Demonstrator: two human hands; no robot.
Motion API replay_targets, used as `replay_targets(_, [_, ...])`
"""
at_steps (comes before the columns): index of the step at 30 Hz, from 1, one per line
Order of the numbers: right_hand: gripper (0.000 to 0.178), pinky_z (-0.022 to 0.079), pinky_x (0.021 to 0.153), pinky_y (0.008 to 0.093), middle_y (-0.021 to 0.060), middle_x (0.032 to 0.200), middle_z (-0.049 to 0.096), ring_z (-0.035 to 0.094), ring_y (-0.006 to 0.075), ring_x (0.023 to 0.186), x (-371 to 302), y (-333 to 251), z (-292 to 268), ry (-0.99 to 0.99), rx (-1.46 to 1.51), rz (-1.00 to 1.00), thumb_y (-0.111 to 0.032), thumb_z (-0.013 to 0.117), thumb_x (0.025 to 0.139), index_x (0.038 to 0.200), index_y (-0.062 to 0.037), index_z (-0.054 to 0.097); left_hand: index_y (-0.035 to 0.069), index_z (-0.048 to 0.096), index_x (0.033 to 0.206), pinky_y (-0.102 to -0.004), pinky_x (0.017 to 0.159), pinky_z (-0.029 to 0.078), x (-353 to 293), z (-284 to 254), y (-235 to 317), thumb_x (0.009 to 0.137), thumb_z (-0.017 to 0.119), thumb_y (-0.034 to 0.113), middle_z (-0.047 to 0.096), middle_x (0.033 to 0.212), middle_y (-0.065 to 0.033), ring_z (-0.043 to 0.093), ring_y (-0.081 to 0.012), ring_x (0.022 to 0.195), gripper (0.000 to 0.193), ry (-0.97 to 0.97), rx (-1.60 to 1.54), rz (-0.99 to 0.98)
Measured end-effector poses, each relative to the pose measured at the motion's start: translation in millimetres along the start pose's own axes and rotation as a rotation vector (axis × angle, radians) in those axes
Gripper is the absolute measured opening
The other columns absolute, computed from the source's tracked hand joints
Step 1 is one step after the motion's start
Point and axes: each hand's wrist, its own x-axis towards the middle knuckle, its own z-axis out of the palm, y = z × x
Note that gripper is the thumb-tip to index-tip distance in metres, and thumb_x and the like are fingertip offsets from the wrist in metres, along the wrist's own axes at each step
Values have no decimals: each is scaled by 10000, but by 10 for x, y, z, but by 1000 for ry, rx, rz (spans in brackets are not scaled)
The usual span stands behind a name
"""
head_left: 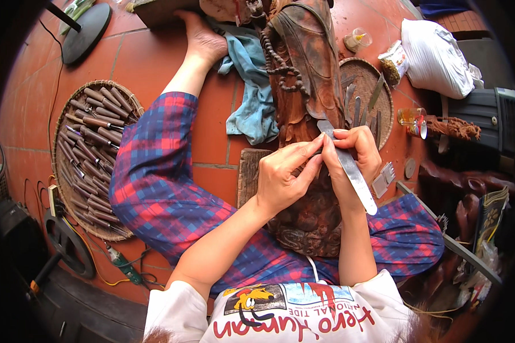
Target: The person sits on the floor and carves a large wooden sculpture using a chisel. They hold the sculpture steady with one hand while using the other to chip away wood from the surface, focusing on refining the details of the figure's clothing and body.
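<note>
A long flat metal blade (pixel 352 170) with a rounded end and a small hole near the other end lies slantwise in my right hand (pixel 357 154), whose fingers close around it. Pinched fingers of my left hand (pixel 285 177) meet the right fingertips beside the blade; anything between them is hidden. Under both hands rests a large carved reddish-brown wooden figure (pixel 309 63) with robe folds and a beaded string, its near end between my legs. A wooden block (pixel 249 177) sits left of the figure.
A round woven tray of wooden-handled carving tools (pixel 97 123) is at the left. Flat blades lie on another woven tray (pixel 386 106) at the right. Nearby are a blue cloth (pixel 252 86), a glass of amber drink (pixel 411 116), a white sack (pixel 435 57) and a green power tool (pixel 123 264).
</note>
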Motion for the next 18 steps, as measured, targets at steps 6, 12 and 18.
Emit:
replay_targets(6, [229,526,667,311,101,768,593,659,200,729,-42,-41,-69,-24,12,51,16,767,774,741,7,541,57,712,1210,-339,741,578,-63,24,70,859,715,55,728,1054,-147,730,-260,881,351,-27,-87,-55])
replay_targets(12, [215,525,659,308,101,769,597,647,203,714,-24,-24,-60,-44,7,12,37,749,762,728,2,540,59,698,1231,-351,750,577,-76,29,57,856,721,59,722,1055,-144,725,-274,887,376,-29,-58,-41])
replay_targets(18, [211,517,603,311,104,748,572,627,220,650,149,-109,-9,-136,-53,-98,46,737,751,720,1,534,40,703,1215,-336,775,570,-18,-23,30,860,709,37,713,1059,-137,720,-273,910,355,-22,-75,-85])
